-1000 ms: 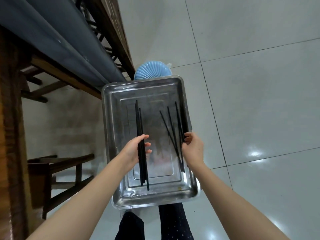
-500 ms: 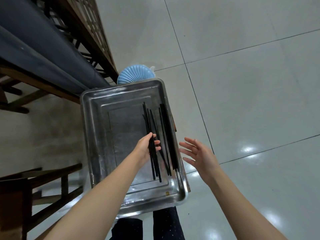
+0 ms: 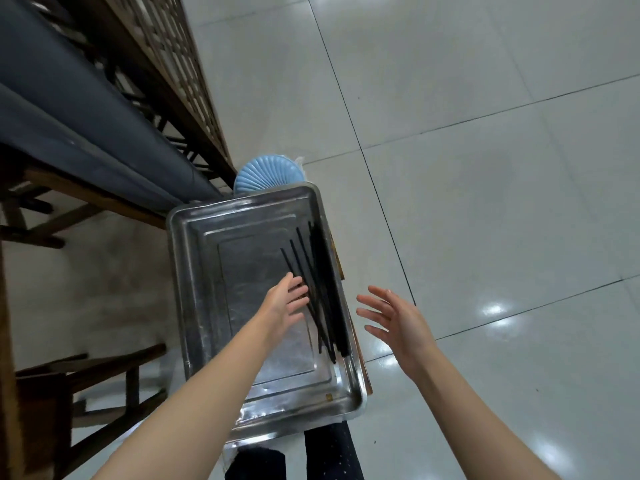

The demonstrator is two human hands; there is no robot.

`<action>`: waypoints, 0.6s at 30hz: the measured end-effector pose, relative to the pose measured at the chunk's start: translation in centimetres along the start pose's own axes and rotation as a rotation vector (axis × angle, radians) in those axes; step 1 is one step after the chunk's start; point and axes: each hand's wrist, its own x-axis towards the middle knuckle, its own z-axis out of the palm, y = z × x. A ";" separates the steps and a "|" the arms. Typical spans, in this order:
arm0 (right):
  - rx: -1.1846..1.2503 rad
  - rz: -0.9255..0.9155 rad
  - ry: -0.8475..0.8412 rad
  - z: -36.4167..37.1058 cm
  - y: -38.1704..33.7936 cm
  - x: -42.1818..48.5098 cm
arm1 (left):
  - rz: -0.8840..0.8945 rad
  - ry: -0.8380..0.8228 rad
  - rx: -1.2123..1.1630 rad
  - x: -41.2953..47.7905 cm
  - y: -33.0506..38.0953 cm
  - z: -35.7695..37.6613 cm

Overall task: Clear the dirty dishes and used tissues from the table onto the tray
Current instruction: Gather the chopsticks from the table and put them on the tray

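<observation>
The left hand (image 3: 285, 303) lies flat over the steel tray (image 3: 249, 265), its fingers straight and together, holding nothing; the fingertips reach the near side of a bunch of black chopsticks (image 3: 327, 289), and whether they press on the sticks or only hang just above them cannot be told. The chopsticks lie inside the tray directly to the right of that hand, gathered along the tray's right wall (a few loose ones fan away from the bunch towards the fingertips). The right hand (image 3: 391, 317) is on the far side of the chopsticks from the left hand, outside the tray's right rim and over the tiled floor (image 3: 485, 202), palm turned inward, fingers spread apart and empty. Beyond both hands, past the tray's far rim, is a blue ribbed object (image 3: 268, 173). Left of the left forearm stand a table under grey cloth (image 3: 69, 109) and a wooden stool (image 3: 86, 375).
</observation>
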 end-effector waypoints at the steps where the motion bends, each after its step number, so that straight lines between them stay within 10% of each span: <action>1: -0.001 -0.007 -0.015 0.6 -0.8 -0.6 | 0.015 -0.011 -0.010 -1.1 0.6 -0.5; 18: -0.194 -0.119 -0.247 19.0 -7.7 -13.2 | 0.388 0.097 -0.362 -25.1 8.8 -15.1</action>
